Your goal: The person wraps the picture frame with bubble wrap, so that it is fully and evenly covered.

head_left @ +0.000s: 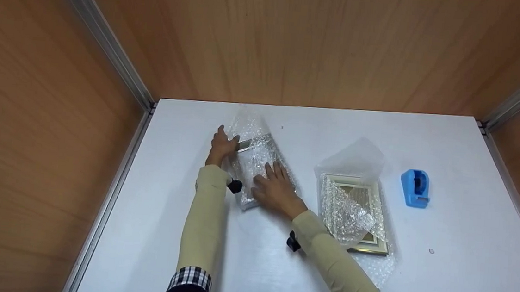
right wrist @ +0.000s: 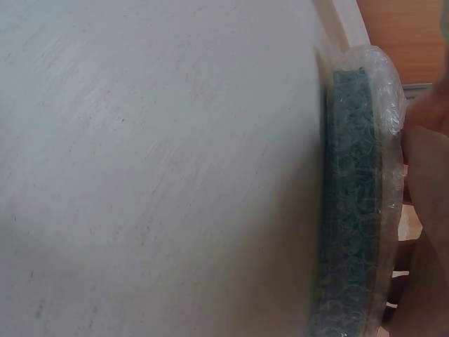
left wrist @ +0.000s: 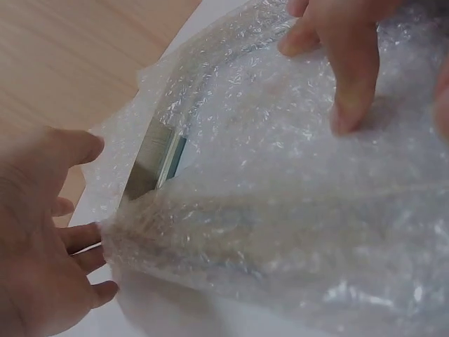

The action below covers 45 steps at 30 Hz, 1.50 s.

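A picture frame wrapped in bubble wrap (head_left: pixel 259 160) lies tilted on the white table, left of its middle. Part of its pale metallic edge (left wrist: pixel 149 165) shows through a gap in the wrap. My left hand (head_left: pixel 223 147) is at the far left corner; in the left wrist view its fingertips touch the bunched wrap, with the thumb held apart. My right hand (head_left: pixel 279 190) rests on top, fingers spread and fingertips pressing the wrap. From the right wrist view, the frame's dark green side (right wrist: pixel 349 203) shows through the bubbles.
Right of the hands lies a second, cream and gold picture frame (head_left: pixel 378 249), partly covered by loose bubble wrap (head_left: pixel 351 160). A blue tape dispenser (head_left: pixel 415 188) stands farther right, with a small clear scrap (head_left: pixel 431 251) nearer me. Wooden panels (head_left: pixel 296 42) border the table.
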Available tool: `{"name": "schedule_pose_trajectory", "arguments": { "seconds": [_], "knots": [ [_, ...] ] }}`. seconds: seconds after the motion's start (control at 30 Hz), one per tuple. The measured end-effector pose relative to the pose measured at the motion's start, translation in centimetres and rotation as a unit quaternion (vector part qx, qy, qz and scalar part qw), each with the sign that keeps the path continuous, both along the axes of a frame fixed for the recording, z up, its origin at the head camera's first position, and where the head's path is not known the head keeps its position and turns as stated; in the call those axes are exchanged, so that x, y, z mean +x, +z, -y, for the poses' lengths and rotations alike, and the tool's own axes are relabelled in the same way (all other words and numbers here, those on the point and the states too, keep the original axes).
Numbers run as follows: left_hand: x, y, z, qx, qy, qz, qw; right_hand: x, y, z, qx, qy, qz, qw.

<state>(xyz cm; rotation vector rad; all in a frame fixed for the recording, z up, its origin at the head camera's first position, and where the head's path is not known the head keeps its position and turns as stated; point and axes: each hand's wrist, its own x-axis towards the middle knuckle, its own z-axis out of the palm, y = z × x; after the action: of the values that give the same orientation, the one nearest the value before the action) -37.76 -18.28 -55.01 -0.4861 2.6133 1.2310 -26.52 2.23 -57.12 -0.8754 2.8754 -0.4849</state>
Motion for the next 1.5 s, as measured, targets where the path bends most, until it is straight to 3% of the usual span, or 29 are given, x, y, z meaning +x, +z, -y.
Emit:
{"name": "schedule_pose_trajectory", "arguments": {
  "seconds": [0.13, 0.23, 0.47, 0.63, 0.7, 0.8, 0.93, 1.0, 1.13, 1.2, 1.27, 1.37, 1.47, 1.5],
  "knots": [
    [-0.1, 0.0, -0.5, -0.043, 0.011, -0.026, 0.9987, 0.2, 0.2, 0.0, 0.000, 0.003, 0.010, 0.9999],
    [-0.1, 0.4, -0.9, -0.081, -0.013, -0.035, 0.9960, 0.2, 0.2, 0.1, -0.006, 0.007, 0.013, 0.9999],
    [-0.3, 2.7, -2.9, -0.070, -0.064, -0.061, 0.9936, 0.3, 0.2, 0.1, -0.011, 0.008, 0.014, 0.9998],
    [-0.3, 3.9, -3.9, -0.156, -0.121, -0.126, 0.9722, 0.1, 0.2, 0.1, -0.007, 0.009, 0.019, 0.9997],
    [0.1, 4.1, -4.0, -0.165, -0.130, -0.140, 0.9677, 0.1, 0.2, 0.2, -0.005, 0.013, 0.017, 0.9998],
    [1.0, 4.2, -4.0, -0.143, -0.139, -0.143, 0.9695, -0.1, 0.1, 0.3, -0.003, 0.015, 0.012, 0.9998],
    [2.5, 4.0, -4.1, -0.144, -0.171, -0.142, 0.9642, -0.4, 0.2, 0.1, 0.003, 0.012, 0.010, 0.9999],
    [3.2, 3.5, -4.3, -0.160, -0.192, -0.151, 0.9564, -0.8, 0.2, 0.0, 0.006, 0.008, 0.006, 0.9999],
    [4.3, 1.9, -4.9, -0.204, -0.237, -0.201, 0.9284, -1.3, 0.2, -0.2, 0.003, 0.000, 0.005, 1.0000],
    [4.6, 0.9, -5.1, -0.225, -0.246, -0.234, 0.9132, -1.5, 0.2, -0.2, -0.003, -0.002, 0.004, 1.0000],
    [4.9, 0.1, -5.3, -0.240, -0.250, -0.254, 0.9029, -1.5, 0.1, -0.1, -0.003, -0.002, 0.004, 1.0000],
    [5.2, -1.0, -5.4, -0.257, -0.257, -0.255, 0.8960, -1.6, 0.1, 0.0, 0.000, -0.003, 0.001, 1.0000],
    [5.2, -1.7, -5.4, -0.280, -0.283, -0.234, 0.8870, -1.6, 0.1, -0.1, 0.006, -0.005, 0.005, 1.0000],
    [5.1, -2.2, -5.3, -0.292, -0.294, -0.233, 0.8799, -1.6, 0.1, -0.1, 0.009, -0.006, 0.006, 0.9999]
  ]
}}
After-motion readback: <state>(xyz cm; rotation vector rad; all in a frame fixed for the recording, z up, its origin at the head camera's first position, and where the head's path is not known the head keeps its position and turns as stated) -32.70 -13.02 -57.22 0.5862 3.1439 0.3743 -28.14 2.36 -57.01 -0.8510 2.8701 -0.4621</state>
